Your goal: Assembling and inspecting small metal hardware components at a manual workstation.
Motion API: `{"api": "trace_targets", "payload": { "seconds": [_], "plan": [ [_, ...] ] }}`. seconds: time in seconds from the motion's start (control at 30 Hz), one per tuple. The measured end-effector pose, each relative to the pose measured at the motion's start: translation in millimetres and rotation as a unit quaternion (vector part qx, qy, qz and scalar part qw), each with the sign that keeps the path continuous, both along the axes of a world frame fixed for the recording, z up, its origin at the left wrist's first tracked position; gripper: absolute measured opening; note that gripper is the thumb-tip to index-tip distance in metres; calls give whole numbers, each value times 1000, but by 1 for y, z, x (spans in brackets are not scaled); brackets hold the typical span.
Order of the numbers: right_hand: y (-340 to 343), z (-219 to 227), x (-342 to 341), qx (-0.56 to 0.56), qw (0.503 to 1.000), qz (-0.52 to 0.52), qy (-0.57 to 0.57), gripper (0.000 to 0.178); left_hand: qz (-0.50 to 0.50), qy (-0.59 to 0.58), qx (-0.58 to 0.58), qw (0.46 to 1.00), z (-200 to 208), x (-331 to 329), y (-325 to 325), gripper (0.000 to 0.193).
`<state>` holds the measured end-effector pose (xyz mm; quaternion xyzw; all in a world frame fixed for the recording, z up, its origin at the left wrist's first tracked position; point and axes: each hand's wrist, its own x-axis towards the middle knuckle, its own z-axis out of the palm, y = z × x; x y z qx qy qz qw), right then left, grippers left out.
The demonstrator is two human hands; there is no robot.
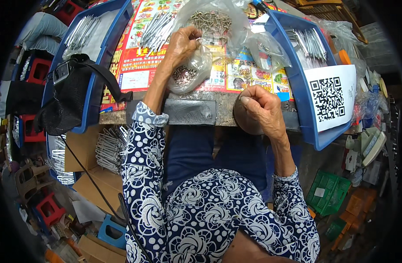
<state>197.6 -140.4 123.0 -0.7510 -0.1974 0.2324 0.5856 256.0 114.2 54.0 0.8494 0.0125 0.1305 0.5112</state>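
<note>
Left hand (182, 44) gripping clear bag (190, 72) of small screws, right hand (261, 109) fisted at bench edge, blue bins (304, 83) holding metal rods.

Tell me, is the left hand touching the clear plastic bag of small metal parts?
Touching. The head view shows the left hand with its fingers curled onto the top of the clear plastic bag, no gap between them.
</note>
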Motion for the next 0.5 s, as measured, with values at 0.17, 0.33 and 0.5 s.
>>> {"api": "trace_targets", "payload": {
  "seconds": [0.17, 0.33, 0.5],
  "plan": [
    [3, 1, -1, 0, 1000, -1, 6, 9, 3, -13, 54, 998, 5, -3, -3, 25],
    [4, 0, 0, -1, 1000, -3, 24, 9, -5, -42, 105, 994, 9, -2, -9, 29],
    [7, -4, 2, -8, 1000, 1, 4, 9, -16, -11, 67, 998, 28, -12, -2, 24]
  ]
}}
